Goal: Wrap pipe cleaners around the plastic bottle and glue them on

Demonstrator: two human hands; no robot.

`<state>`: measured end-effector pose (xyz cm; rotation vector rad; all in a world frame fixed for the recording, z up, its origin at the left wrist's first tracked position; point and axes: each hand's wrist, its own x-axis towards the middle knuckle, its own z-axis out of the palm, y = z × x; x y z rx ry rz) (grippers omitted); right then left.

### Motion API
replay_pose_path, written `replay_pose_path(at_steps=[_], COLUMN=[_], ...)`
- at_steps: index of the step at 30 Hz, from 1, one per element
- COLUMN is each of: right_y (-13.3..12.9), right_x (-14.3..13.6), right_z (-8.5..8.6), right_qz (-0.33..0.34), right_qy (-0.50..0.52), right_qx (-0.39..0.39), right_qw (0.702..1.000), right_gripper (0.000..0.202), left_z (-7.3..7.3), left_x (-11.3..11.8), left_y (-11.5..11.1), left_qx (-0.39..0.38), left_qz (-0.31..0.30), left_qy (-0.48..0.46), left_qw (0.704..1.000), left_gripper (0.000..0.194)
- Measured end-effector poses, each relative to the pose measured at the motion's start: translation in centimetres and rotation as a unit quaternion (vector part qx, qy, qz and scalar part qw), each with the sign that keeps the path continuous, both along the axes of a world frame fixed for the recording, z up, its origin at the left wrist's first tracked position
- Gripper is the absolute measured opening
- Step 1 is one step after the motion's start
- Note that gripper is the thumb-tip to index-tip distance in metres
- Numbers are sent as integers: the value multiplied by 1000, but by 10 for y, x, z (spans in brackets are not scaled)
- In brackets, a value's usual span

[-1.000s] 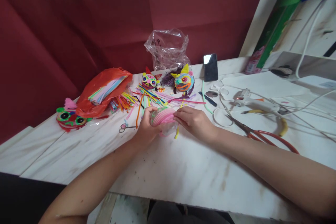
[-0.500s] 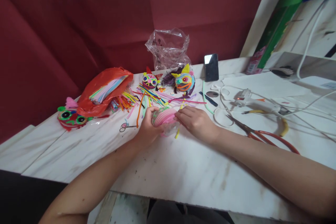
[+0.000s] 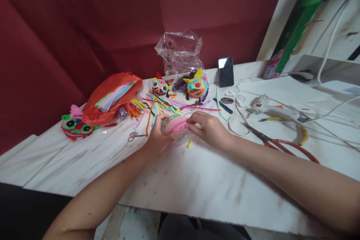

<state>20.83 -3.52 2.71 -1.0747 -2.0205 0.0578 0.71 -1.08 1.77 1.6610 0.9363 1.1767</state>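
A rounded, clear plastic piece partly covered with rows of pink and green pipe cleaners [image 3: 174,124] is held up over the table. My left hand [image 3: 158,135] is wrapped round its left side, thumb and fingers gripping it. At its right edge, the fingertips of my right hand [image 3: 206,127] pinch the end of a pink pipe cleaner. Behind my hands lies a loose pile of coloured pipe cleaners [image 3: 165,103]. A yellow pipe cleaner [image 3: 189,143] pokes out just below the piece.
Several decorated animal heads stand around: one [image 3: 77,124] at left, a small one [image 3: 160,86] and a yellow-eared one [image 3: 197,85] behind. A red bag [image 3: 112,82] holds pipe cleaners. Small scissors [image 3: 136,135], large scissors [image 3: 270,142], a phone [image 3: 225,72] and white cables [image 3: 323,120] lie about.
My right hand's fingers have shifted slightly along the pink rows, with the thumb now more apart from the palm. My left hand keeps its hold, and the piece has barely moved.
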Motion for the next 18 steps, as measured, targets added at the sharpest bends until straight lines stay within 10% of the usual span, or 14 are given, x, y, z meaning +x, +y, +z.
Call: replay_pose_path(at_steps=[18], right_y=[-8], right_x=[-14], right_z=[-16], right_qz=[12], right_qy=[90], right_qx=[-57], right_qw=[994], right_gripper=[8], left_z=[0], left_x=[-5], left_y=[6], left_qx=[17], left_qz=[61], left_qy=[36], left_qw=[997], left_gripper=[54])
